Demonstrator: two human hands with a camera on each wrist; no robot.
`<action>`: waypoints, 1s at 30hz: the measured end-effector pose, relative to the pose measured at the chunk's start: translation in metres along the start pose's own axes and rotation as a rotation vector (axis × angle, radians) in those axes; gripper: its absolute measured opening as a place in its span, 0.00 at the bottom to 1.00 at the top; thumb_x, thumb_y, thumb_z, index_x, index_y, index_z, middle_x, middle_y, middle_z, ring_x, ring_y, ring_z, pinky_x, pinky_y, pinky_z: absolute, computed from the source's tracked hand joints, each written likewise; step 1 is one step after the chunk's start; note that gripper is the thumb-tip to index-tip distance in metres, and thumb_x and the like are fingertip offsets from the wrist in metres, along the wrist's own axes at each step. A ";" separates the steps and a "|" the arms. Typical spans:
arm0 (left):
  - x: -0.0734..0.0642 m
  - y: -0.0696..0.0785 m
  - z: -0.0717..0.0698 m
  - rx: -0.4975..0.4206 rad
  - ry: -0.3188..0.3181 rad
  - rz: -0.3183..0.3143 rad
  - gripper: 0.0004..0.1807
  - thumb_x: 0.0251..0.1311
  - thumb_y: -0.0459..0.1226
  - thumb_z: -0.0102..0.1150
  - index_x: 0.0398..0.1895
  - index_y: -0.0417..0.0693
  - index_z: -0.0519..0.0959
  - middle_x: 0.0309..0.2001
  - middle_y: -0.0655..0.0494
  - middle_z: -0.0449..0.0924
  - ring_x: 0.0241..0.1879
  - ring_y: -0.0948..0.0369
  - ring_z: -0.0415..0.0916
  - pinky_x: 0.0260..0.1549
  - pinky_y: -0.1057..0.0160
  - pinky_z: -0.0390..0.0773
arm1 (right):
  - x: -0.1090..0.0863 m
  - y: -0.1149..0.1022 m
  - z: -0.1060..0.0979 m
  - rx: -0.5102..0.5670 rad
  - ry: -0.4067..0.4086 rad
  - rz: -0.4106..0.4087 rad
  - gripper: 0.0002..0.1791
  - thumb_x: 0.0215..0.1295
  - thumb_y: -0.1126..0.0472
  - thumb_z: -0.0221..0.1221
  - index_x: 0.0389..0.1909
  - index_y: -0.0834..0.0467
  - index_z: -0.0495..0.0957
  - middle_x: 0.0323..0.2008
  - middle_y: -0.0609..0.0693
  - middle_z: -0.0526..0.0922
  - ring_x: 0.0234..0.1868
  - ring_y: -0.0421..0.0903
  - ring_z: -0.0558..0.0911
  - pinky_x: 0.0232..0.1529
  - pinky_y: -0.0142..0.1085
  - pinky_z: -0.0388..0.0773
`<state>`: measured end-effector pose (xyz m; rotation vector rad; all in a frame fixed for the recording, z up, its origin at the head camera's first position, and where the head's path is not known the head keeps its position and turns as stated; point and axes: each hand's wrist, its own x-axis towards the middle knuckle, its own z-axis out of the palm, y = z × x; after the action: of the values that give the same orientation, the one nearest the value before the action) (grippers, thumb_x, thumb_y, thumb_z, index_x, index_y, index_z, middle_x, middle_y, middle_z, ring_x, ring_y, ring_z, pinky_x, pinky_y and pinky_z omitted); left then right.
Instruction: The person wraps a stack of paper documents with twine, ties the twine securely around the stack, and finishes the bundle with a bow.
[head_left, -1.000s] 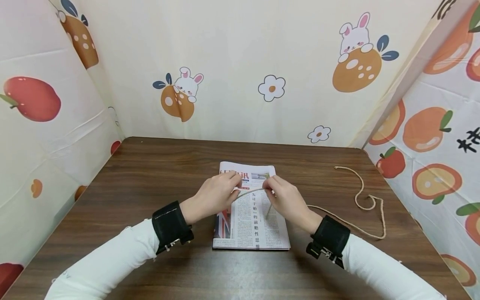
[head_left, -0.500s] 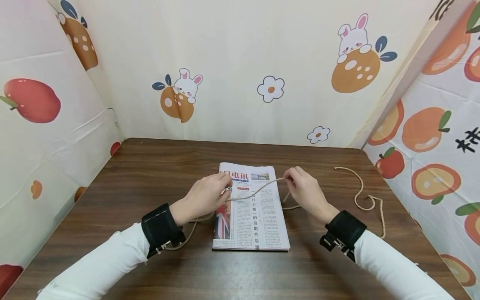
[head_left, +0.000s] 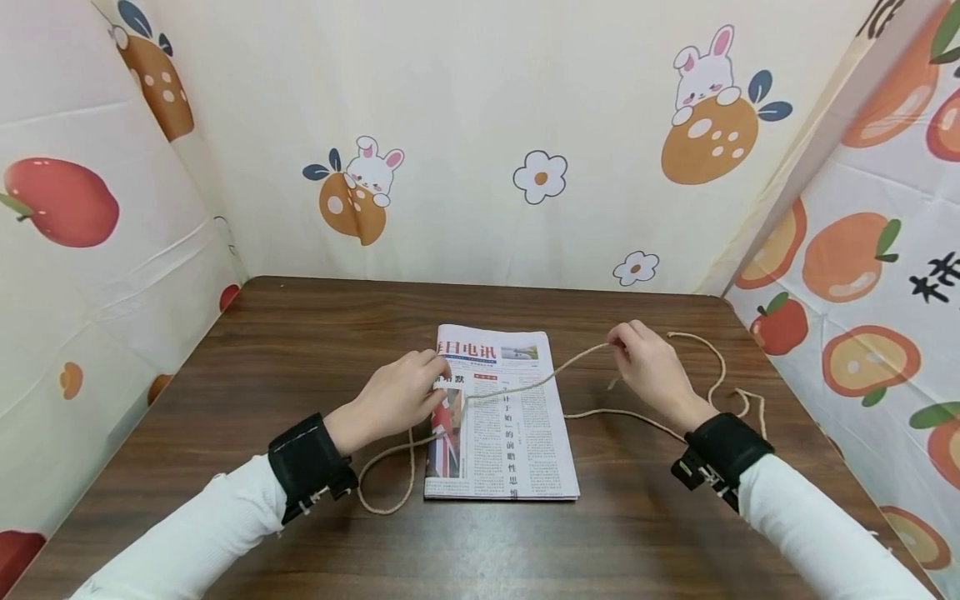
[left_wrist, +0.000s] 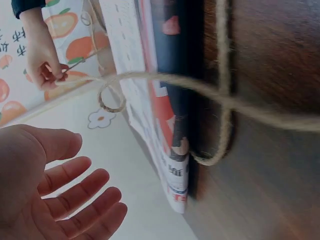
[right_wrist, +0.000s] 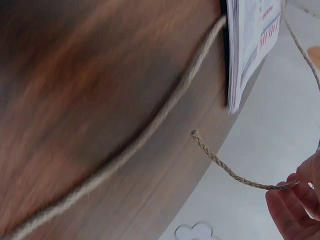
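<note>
A stack of folded newspapers point(head_left: 517, 467) lies flat on the table. A thin twine rope point(head_left: 639, 415) leaves its right side and appears to run beneath it. At the left side the rope makes a loose loop point(head_left: 411, 483), then crosses over the top sheet. My right hand point(head_left: 654, 365) pinches it near one end, raised right of the stack; a short tail point(right_wrist: 225, 167) hangs from the fingers in the right wrist view. Over the stack's left edge hovers my left hand point(head_left: 392, 393). In the left wrist view its fingers point(left_wrist: 82, 185) are relaxed and hold nothing.
The rope's other end point(head_left: 693, 336) winds across the brown wooden table point(head_left: 337, 317) at the right. Printed cloth point(head_left: 465, 100) hangs behind the table and along both sides. Each wrist wears a black strap with a camera.
My right hand has moved right, drawing the rope over the newspapers. The left hand has shifted left and let go of the rope, and the loop at the left has come into view.
</note>
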<state>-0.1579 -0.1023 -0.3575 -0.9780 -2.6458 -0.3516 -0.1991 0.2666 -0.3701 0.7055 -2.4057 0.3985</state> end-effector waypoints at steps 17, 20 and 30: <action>-0.013 -0.005 0.009 0.012 -0.091 -0.001 0.15 0.54 0.38 0.61 0.44 0.43 0.77 0.40 0.51 0.76 0.37 0.58 0.73 0.32 0.62 0.75 | -0.012 0.050 -0.007 -0.037 -0.058 -0.027 0.09 0.49 0.76 0.59 0.31 0.63 0.74 0.29 0.55 0.73 0.29 0.51 0.73 0.31 0.44 0.69; -0.015 -0.005 0.009 0.015 -0.105 -0.011 0.15 0.54 0.39 0.62 0.44 0.43 0.76 0.41 0.52 0.76 0.37 0.58 0.73 0.32 0.61 0.75 | -0.017 0.058 -0.005 -0.053 -0.065 -0.031 0.09 0.48 0.77 0.60 0.30 0.63 0.74 0.28 0.56 0.73 0.30 0.54 0.73 0.33 0.46 0.69; -0.019 -0.004 0.015 0.002 -0.125 0.003 0.16 0.53 0.41 0.63 0.44 0.44 0.77 0.40 0.53 0.75 0.35 0.59 0.72 0.31 0.62 0.74 | -0.032 0.077 0.002 -0.100 -0.092 -0.025 0.09 0.45 0.76 0.60 0.26 0.62 0.74 0.25 0.55 0.72 0.28 0.55 0.73 0.30 0.45 0.68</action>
<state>-0.1498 -0.1112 -0.3785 -1.0344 -2.7550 -0.2970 -0.2223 0.3409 -0.3998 0.7232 -2.4811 0.2379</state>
